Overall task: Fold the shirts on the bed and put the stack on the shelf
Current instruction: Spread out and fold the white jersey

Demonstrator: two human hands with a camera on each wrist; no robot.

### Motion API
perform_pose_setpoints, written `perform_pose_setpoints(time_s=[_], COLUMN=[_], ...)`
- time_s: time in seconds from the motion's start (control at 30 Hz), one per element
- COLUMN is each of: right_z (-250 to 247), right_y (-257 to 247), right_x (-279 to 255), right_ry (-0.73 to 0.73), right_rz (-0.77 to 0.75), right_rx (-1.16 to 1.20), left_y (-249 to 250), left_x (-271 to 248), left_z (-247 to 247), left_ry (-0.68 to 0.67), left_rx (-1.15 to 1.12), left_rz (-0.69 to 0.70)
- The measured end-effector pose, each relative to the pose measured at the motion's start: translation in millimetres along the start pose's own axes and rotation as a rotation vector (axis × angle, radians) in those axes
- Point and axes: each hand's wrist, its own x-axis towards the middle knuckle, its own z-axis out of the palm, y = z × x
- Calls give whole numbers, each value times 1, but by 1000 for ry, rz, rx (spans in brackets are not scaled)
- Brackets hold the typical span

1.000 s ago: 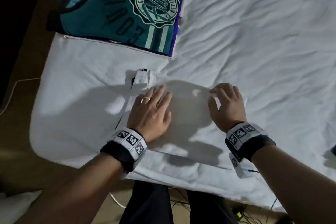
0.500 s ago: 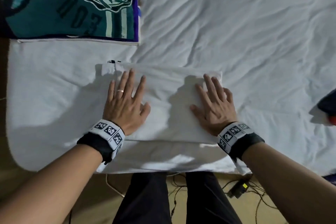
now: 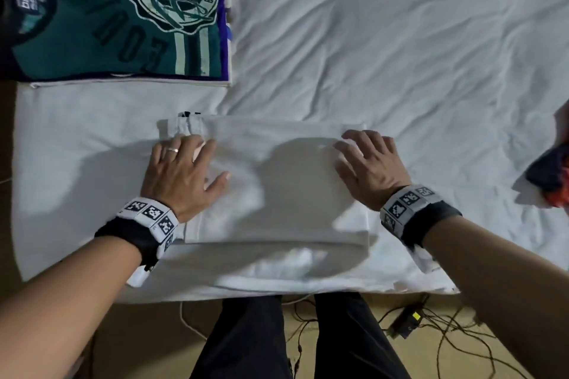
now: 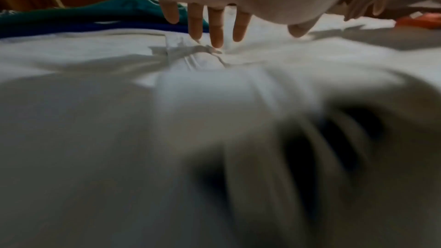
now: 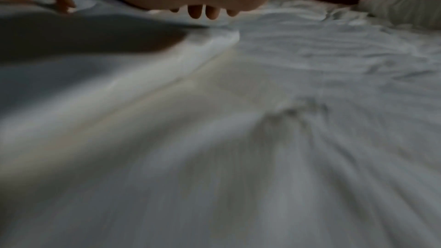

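A white shirt (image 3: pixel 277 181), folded into a rectangle, lies on the white bed sheet (image 3: pixel 400 55) near the bed's front edge. My left hand (image 3: pixel 181 166) rests on its left side, fingertips touching the fabric by the collar (image 3: pixel 187 126). In the left wrist view its fingers (image 4: pixel 217 33) reach down straight onto the cloth. My right hand (image 3: pixel 366 163) sits on the shirt's far right corner with bent fingers, whose tips (image 5: pixel 203 12) hover over the folded edge. A stack of folded shirts, a teal printed one (image 3: pixel 123 18) on top, lies at the far left.
A dark and orange garment (image 3: pixel 551 175) lies at the right edge of the bed. A pillow (image 5: pixel 405 7) sits far back right. Cables and a small adapter (image 3: pixel 406 320) lie on the floor beside my legs (image 3: pixel 277 341).
Both hands lay flat with spread fingers on the shirt half a second ago. They have since slid outward toward its far corners, with the right hand's fingers bent.
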Motion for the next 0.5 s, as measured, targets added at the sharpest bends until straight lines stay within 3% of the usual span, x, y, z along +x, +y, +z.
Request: perform_pose_setpoints(time_s=[0.03, 0.1, 0.2, 0.27, 0.4, 0.5], right_z=[-2, -4, -9, -10, -18, -42], right_y=[2, 5, 6, 6, 4, 4], right_x=[16, 43, 69, 78, 78, 69], right_ry=[22, -78, -326, -413, -456, -414], right_rz=[34, 99, 155, 187, 212, 228], right_rx=[-3, 11, 8, -6, -20, 36], left_y=[-2, -8, -11, -11, -10, -11], left_x=[12, 36, 67, 83, 96, 90], left_z=[-3, -3, -5, -8, -22, -47], left_ry=[48, 64, -100, -191, -304, -303], left_rx=[-22, -61, -99, -74, -43, -198], left_rz=[-14, -16, 6, 14, 57, 85])
